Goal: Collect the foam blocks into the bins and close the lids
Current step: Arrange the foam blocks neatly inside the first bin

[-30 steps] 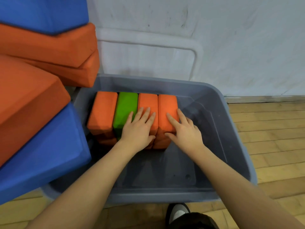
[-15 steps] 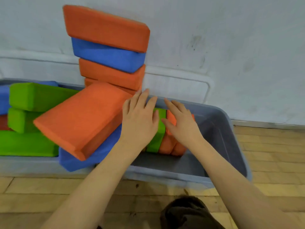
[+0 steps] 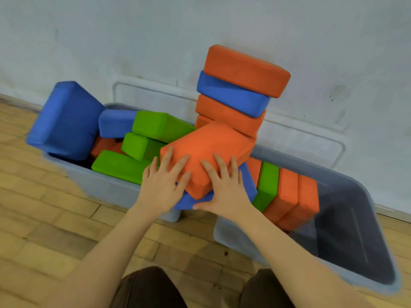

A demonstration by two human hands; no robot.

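1. Both forearms are bare to the bottom edge of the view, with no sleeves showing.
2. The left hand (image 3: 161, 187) and right hand (image 3: 224, 190) wear no gloves, rings or watch.
3. Dark brown trousers (image 3: 151, 287) cover both knees, below the hands.

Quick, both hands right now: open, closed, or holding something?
Left hand: open, fingers spread flat on the tilted orange block.
Right hand: fingers lie on the same orange block, thumb under the blue block beneath; a firm grip cannot be told.
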